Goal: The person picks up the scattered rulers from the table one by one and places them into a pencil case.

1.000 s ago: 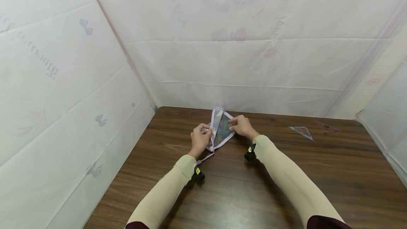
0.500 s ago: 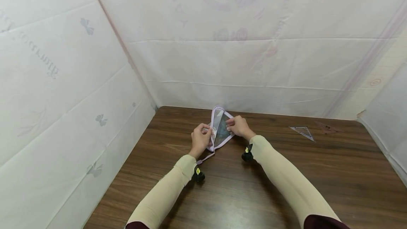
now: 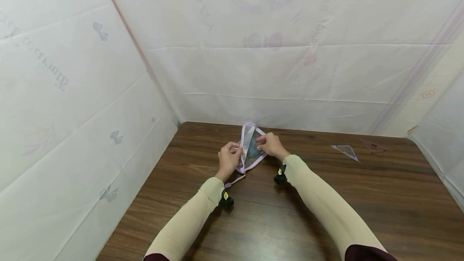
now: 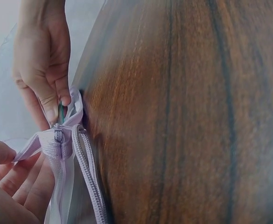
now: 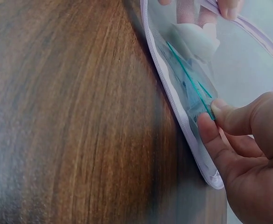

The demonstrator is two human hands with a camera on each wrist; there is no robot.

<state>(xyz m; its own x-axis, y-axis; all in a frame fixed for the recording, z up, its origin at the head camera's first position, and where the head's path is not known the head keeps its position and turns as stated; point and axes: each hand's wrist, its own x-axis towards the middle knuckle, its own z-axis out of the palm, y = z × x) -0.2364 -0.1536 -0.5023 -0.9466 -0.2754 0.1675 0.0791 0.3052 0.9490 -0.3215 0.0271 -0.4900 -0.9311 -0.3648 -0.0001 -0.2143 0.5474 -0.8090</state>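
Note:
A see-through mesh zip pouch (image 3: 256,163) with lilac trim stands tilted open near the table's back edge. Its opening edge is pinched by my left hand (image 3: 228,157), between thumb and fingers. My right hand (image 3: 272,145) reaches in at the pouch's right side. In the right wrist view, its thumb and forefinger pinch a clear set square (image 5: 191,80) with teal edges, which lies within the pouch. A whitish rounded thing (image 5: 195,42) shows through the mesh beside it; its kind is unclear. The lilac zip strap (image 4: 90,175) hangs below my left fingers.
Farther right on the brown wooden table (image 3: 308,200) lie a clear triangular set square (image 3: 349,150) and a faint reddish see-through piece (image 3: 373,146). White printed sheeting (image 3: 282,83) rises behind the table and along both sides.
My right hand has shifted a little left, farther in over the pouch with the set square. My left hand stays nearly still at the pouch's edge.

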